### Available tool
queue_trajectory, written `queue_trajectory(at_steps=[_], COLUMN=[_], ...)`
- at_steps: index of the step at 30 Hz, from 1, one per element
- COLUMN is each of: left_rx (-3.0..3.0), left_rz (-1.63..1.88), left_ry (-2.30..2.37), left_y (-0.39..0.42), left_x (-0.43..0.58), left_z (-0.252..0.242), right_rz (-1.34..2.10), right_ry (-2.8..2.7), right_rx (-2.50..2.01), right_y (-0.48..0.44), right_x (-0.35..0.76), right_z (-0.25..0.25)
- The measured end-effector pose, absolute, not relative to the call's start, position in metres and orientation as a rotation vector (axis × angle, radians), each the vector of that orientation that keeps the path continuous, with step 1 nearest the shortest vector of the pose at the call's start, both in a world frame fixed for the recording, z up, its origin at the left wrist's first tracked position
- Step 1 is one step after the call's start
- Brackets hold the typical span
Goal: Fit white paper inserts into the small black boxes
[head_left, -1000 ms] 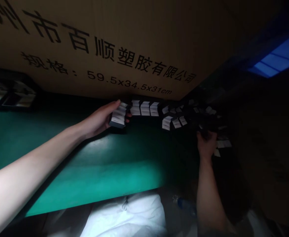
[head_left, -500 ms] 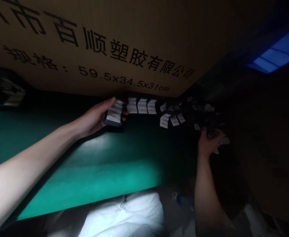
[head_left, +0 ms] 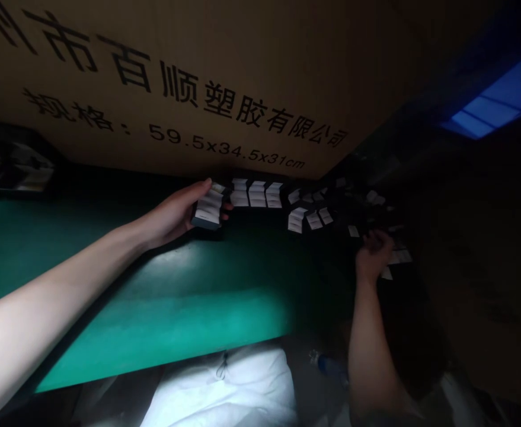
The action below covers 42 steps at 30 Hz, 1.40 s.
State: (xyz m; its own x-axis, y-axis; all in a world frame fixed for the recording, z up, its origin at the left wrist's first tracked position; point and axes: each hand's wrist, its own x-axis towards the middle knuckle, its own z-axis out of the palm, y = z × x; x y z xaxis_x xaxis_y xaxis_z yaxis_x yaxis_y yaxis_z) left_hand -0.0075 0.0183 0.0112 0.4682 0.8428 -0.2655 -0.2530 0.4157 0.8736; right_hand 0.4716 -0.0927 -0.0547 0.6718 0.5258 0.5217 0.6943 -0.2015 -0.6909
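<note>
My left hand (head_left: 175, 213) is closed around a stack of small dark parts with white labels (head_left: 207, 209) at the far edge of the green table mat (head_left: 162, 296). More labelled parts (head_left: 256, 194) stand in a row just right of that stack, and a loose heap of them (head_left: 313, 216) spreads further right into the dark. My right hand (head_left: 373, 254) reaches into the dark end of that heap with its fingers curled; what they hold is hidden in shadow.
A large brown cardboard box (head_left: 224, 77) with printed characters and "59.5x34.5x31cm" stands behind the parts. A dark tray (head_left: 11, 172) sits at the far left. White cloth (head_left: 224, 385) lies below the table edge, with a plastic bottle (head_left: 331, 365) beside it.
My right hand shifted a little within the dark heap of parts, moving slightly up and right. My left hand keeps its grip on the stack in the same place.
</note>
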Motion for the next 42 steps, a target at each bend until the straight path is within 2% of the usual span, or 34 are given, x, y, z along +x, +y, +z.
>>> queue_trajectory(at_steps=[9,16,18,22,26,31,42], left_rx=[0.889,0.879,0.871,0.877,0.898,0.877,0.857], left_rz=[0.782,0.801,0.805,0.809,0.81,0.823,0.836], left_ry=[0.768,0.768,0.774,0.784,0.801,0.762,0.693], left_y=[0.018,0.02,0.02,0.019,0.018,0.019,0.021], left_x=[-0.01,-0.01,-0.01,-0.01,-0.008,-0.007,-0.008], left_z=[0.008,0.005,0.005,0.005,0.005,0.003,0.0], right_rz=[-0.221,-0.347,-0.214,0.33,0.681,0.729,0.781], right_ry=[-1.148,-1.11,-1.242,-1.564,-1.349,-1.148,-1.099], right_rx=[-2.143,-1.939,-1.801,-1.408,-1.137,-1.08,-1.099], right_y=[-0.089,-0.107,-0.105,-0.077,-0.04,-0.038,-0.043], right_x=[0.463,0.392,0.343,0.238,0.172,0.161,0.169], right_z=[-0.048,-0.02,-0.006,0.011,0.0,-0.02,-0.013])
